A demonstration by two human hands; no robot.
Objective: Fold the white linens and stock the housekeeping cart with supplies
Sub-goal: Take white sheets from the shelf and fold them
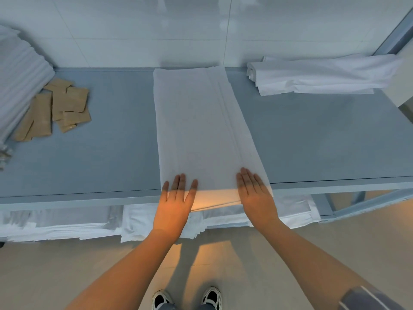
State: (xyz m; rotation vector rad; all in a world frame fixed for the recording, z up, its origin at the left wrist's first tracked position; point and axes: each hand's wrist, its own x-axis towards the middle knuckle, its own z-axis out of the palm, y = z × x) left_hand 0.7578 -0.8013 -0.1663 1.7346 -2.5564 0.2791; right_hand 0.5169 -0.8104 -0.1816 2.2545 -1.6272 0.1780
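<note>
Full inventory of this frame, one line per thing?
folded linen strip: 1, white, table centre, near end overhanging the front edge
table: 1, blue-grey, against the wall
paper packets: several, tan, table left
stacked linens: 1 pile, white, far left
loose linen: 1, white, roughly folded, table back right
shelf linens: several, white, under the table
shoes: 2, black and white, on the floor
left hand: flat on the strip's near end
right hand: flat on the strip's near end
</note>
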